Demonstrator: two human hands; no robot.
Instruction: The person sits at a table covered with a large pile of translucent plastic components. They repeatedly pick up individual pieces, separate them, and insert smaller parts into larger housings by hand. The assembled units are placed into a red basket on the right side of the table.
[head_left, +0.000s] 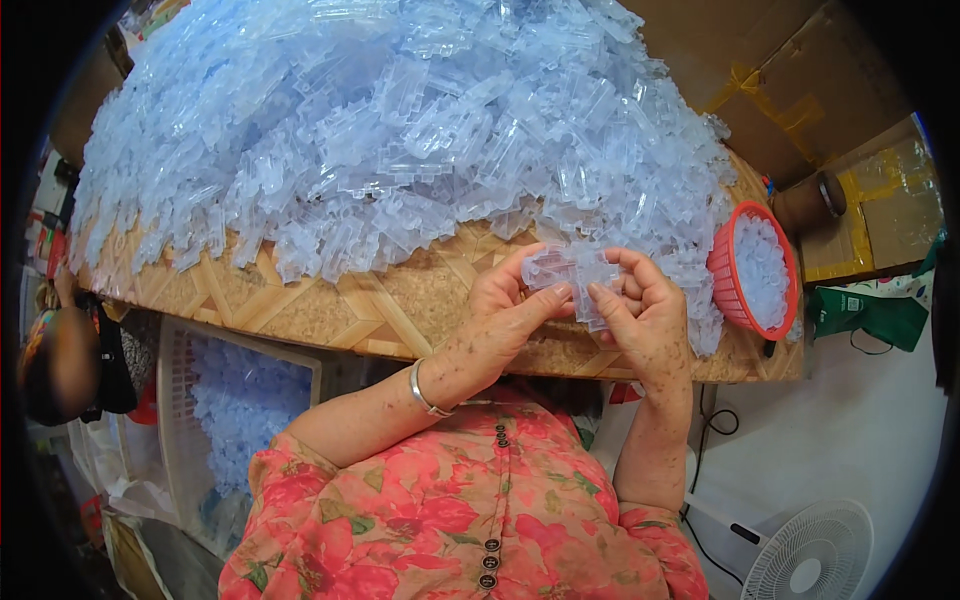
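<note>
Close together over the table's near edge, both my hands have their fingers closed on clear plastic pieces (575, 272). My left hand (500, 315), with a silver bangle at the wrist, pinches one side of them between thumb and fingers. On the other side my right hand (648, 315) grips with thumb and bent fingers. Whether the pieces are joined or separate, I cannot tell. Just beyond my fingers rises a big heap of similar translucent, bluish plastic pieces (400, 130), which spreads over most of the table (390, 305).
A red basket (728, 275) of small plastic pieces stands at the table's right. Below the left edge, a pale crate (180, 420) holds more. Cardboard boxes (830, 90) are at the far right, a white fan (815, 555) at the lower right. Another person's arm (72, 350) shows at the left.
</note>
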